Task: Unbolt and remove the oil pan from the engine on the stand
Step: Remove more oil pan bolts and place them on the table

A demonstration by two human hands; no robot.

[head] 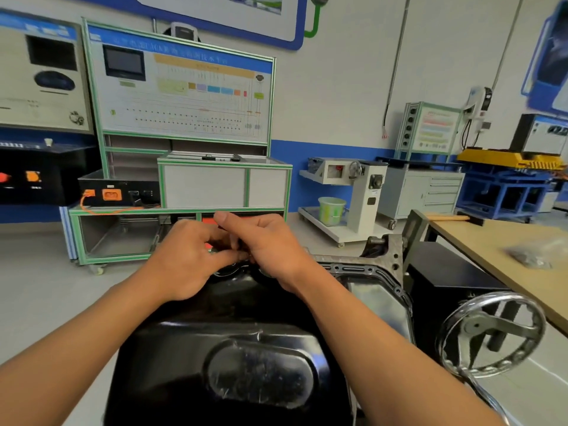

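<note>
The glossy black oil pan [246, 348] fills the lower middle of the head view, sitting bottom-up on the engine, with its flange [362, 269] and bolt holes showing at the right. My left hand [187, 259] and my right hand [267, 250] meet over the pan's far edge. Both have curled fingers pinching something small and dark between them; what it is stays hidden by the fingers.
The engine stand's chrome handwheel [491, 333] is close at the right. A wooden workbench [498, 241] with a bag of small parts [534, 256] lies beyond it. Training panels on wheeled frames [184, 142] stand behind, and a second stand holds a green bucket [332, 210].
</note>
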